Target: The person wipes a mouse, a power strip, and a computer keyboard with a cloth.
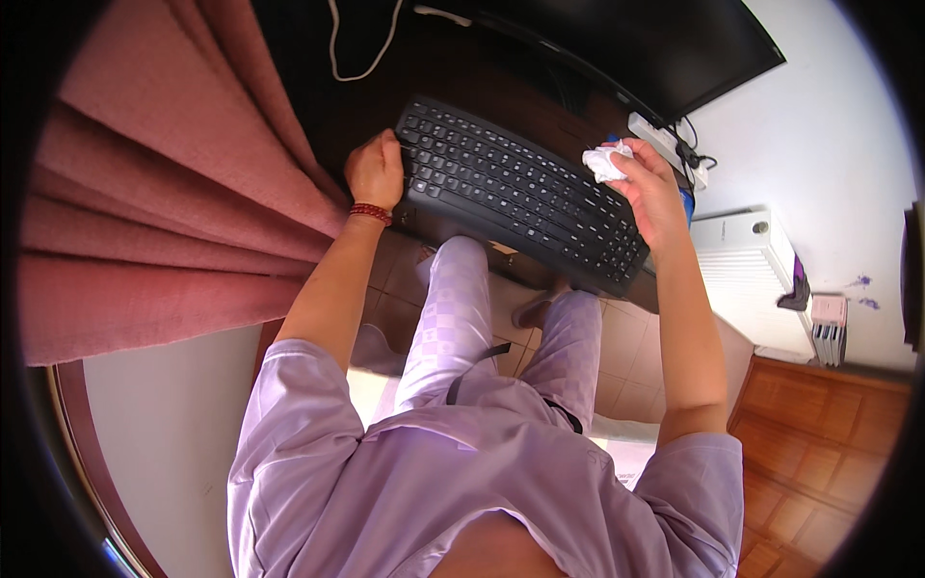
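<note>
A black computer keyboard (513, 188) lies slanted across the front of the dark desk, its right end nearer to me. My left hand (376, 170), with red bead bracelets at the wrist, is closed on the keyboard's left edge; the fingertips are partly hidden. Between the thumb and fingers of my right hand (647, 184) is a crumpled white tissue (605, 160), held above the keyboard's upper right part.
A black monitor (650, 50) stands behind the keyboard. A white power strip (661, 141) with plugged-in cables lies beside my right hand. Pink curtains (181, 173) hang at the left, and a white radiator (751, 267) stands at the right. A white cable (361, 76) lies on the desk.
</note>
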{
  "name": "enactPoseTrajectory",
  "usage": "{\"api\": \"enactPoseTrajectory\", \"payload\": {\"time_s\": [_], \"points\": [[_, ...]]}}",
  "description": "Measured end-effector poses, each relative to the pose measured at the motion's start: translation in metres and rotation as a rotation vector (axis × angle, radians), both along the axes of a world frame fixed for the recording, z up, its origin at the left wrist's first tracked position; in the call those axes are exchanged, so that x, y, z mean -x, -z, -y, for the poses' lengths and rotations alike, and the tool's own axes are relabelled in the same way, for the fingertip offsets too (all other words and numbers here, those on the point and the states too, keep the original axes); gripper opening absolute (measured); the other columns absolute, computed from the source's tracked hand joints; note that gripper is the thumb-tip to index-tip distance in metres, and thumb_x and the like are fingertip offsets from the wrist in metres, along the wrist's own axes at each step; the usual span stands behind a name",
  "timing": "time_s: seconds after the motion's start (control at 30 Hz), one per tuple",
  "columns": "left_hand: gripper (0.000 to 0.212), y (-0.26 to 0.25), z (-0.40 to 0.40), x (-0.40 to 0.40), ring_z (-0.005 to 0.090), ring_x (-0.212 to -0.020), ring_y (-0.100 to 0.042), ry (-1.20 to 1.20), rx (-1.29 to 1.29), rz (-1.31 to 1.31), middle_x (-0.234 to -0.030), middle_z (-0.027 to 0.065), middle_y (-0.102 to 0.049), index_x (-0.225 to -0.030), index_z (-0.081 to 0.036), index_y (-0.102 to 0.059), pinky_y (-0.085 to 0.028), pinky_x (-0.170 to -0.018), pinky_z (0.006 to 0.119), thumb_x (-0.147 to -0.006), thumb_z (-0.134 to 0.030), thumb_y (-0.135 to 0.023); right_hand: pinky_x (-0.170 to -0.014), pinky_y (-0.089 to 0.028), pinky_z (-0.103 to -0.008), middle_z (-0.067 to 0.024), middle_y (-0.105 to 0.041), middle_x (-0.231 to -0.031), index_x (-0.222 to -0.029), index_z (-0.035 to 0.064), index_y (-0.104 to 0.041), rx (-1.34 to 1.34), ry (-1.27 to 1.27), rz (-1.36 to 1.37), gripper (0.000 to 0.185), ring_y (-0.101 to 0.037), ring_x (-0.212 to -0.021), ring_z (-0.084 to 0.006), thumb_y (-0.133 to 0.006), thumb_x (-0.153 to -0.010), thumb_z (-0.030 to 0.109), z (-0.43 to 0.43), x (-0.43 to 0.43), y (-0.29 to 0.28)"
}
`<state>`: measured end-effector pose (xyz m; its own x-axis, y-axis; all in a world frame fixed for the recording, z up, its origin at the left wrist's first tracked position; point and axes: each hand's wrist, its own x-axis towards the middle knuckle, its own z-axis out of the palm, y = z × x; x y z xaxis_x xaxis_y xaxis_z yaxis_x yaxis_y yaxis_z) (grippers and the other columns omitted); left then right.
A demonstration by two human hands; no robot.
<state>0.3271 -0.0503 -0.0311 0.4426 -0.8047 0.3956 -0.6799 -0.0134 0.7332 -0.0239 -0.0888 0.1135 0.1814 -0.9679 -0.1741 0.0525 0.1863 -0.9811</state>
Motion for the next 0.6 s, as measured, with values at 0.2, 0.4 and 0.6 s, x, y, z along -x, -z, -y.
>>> {"api": "enactPoseTrajectory", "payload": {"time_s": [0.2,0.4,0.6], "points": [[0.046,0.002,0.003,-0.001,0.0454,-0.077,-0.063,0.011,-0.008,-0.011,-0.080,0.0236,-0.065,-0.078,0.000,-0.064,-0.047,-0.067,0.051,-0.100,-0.032,-0.039,-0.078,-0.051,-0.0270,-0.0056,-0.064,-0.102,-0.116,0.0037,-0.061,0.359,0.058,-0.365,0.024,-0.061,-0.093,-0.0134,-0.066,-0.093,0.004,0.002,0.033,0.014],[0.047,0.001,0.001,0.001,0.0462,-0.075,-0.062,-0.016,-0.013,-0.026,-0.080,0.0249,-0.064,-0.080,0.001,-0.065,-0.046,-0.066,0.051,-0.101,-0.033,-0.040,-0.075,-0.050,-0.0296,-0.0092,-0.063,-0.098,-0.105,0.0067,-0.070,0.505,-0.190,-0.862,0.021,-0.062,-0.090,-0.0219,-0.073,-0.084,0.005,-0.005,0.065,0.024],[0.049,0.002,0.003,0.003,0.0470,-0.069,-0.060,-0.004,0.067,-0.009,-0.074,0.0262,-0.062,-0.077,0.002,-0.063,-0.045,-0.062,0.051,-0.101,-0.034,-0.041,-0.074,-0.050,-0.0326,-0.0085,-0.066,-0.094,-0.104,0.0034,-0.070,0.537,-0.259,-1.015,0.024,-0.063,-0.083,-0.0221,-0.077,-0.081,0.005,-0.006,0.105,0.021]]}}
